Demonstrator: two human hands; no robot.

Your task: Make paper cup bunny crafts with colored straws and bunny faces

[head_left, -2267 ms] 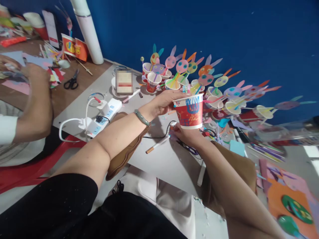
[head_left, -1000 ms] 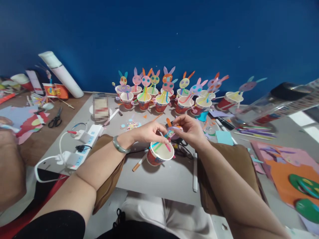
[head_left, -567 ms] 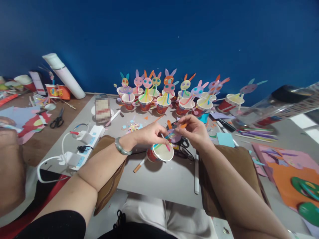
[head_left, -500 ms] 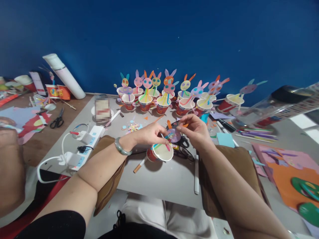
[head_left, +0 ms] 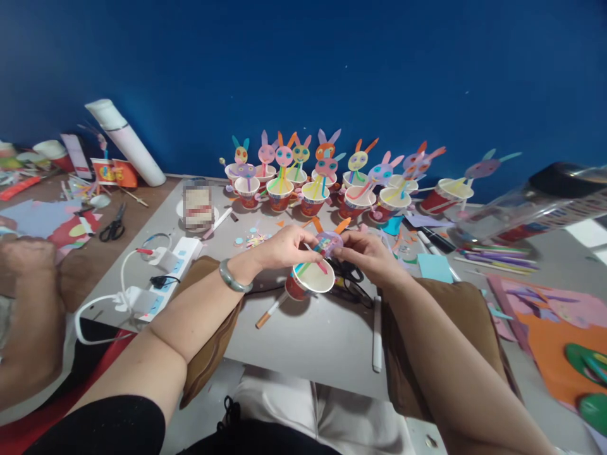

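A purple paper rabbit head [head_left: 334,240] with orange ears is above the back rim of a red-and-white paper cup [head_left: 310,279]. Colored paper strips run from the head down into the cup. My left hand [head_left: 290,245], with a bangle at its wrist, is closed in a pinch at the head's left side, close to the strips. Thumb and fingers of my right hand [head_left: 367,254] pinch the head's right edge. The cup stands on the grey table, with a white marker with a brown end [head_left: 270,311] beside it. Fingers partly hide the strips.
Several finished rabbit cups [head_left: 279,196] line the blue wall. Black scissors [head_left: 351,272] and glasses [head_left: 359,292] lie behind the cup. A white marker [head_left: 377,335] and brown cushions [head_left: 443,328] are nearby. At left are a power strip [head_left: 175,278] and another person's arm [head_left: 35,309].
My right hand has moved down from an orange ear to the head's right edge. Both ears now show upright. The view has shifted slightly.
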